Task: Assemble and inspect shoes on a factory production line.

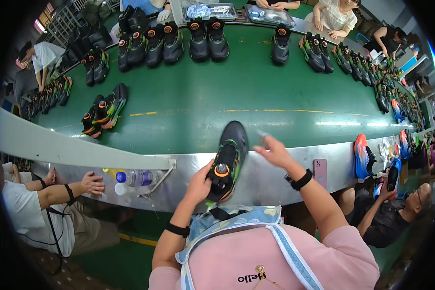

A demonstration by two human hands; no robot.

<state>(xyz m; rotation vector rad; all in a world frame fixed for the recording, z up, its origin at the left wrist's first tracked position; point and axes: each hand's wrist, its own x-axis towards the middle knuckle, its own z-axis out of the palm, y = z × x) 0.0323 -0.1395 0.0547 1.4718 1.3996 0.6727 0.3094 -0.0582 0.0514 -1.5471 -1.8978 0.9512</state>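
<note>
A black sneaker (pixel 234 137) with green trim and an orange-ringed dial stands in front of me on the metal edge, its toe pointing away over the green belt. My left hand (pixel 199 184) is closed on the left side of its ankle opening and heel. Just right of the toe, apart from the shoe, hovers my right hand (pixel 274 152). Its fingers are drawn together, and a small pale, blurred thing shows at their tips, too smeared to name.
Black sneakers (pixel 209 41) line the belt's far side; another pair (pixel 104 111) lies at left. A pink phone (pixel 319 173), bottles (pixel 135 178) and an orange-blue shoe (pixel 362 155) sit on the metal ledge (pixel 275 181). A grey bar (pixel 77 149) crosses at left. People work on both sides.
</note>
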